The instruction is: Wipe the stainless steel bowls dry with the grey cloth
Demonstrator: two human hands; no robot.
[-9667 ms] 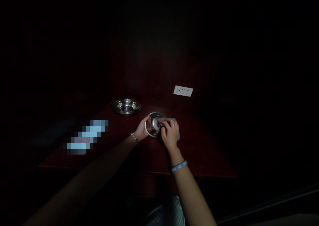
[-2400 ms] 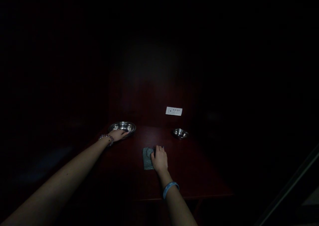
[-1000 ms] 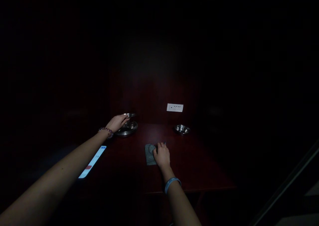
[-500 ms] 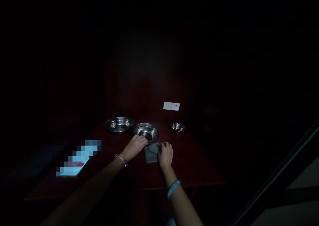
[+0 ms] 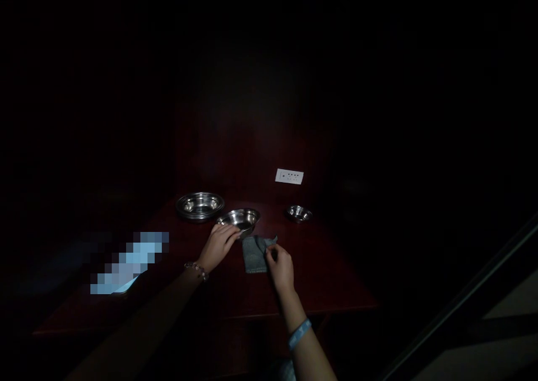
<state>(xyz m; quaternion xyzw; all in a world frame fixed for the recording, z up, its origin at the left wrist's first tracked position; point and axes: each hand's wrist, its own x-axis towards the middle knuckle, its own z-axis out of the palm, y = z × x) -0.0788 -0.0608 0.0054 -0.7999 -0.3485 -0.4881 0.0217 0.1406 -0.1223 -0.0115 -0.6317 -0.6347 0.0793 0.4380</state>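
- The left hand (image 5: 219, 245) reaches out over the bench (image 5: 332, 283), palm down. Its fingers are closed on the near rim of a steel bowl (image 5: 239, 219), at about 7 o'clock on the bowl.
- The steel bowl sits near the middle of the bench, at 11 o'clock from the grey cloth (image 5: 253, 255) and just beside it. It looks slightly tipped; the dim light hides whether it is off the surface.
- The bowl is likely thin, stiff and light, with a smooth, slippery wall. The rolled rim is the sure place to grip.
- The right hand (image 5: 281, 266) lies low, wrist straight. Thumb and forefinger pinch the cloth's right edge near its far corner, which is raised.
- The cloth is soft and limp, so it will fold or drag wherever it is held; a corner or edge pinch suits it.
- A stack of steel dishes (image 5: 199, 205) stands at 10 o'clock from the bowl, a small bowl (image 5: 299, 213) at 3 o'clock, and a white socket plate (image 5: 289, 176) behind.
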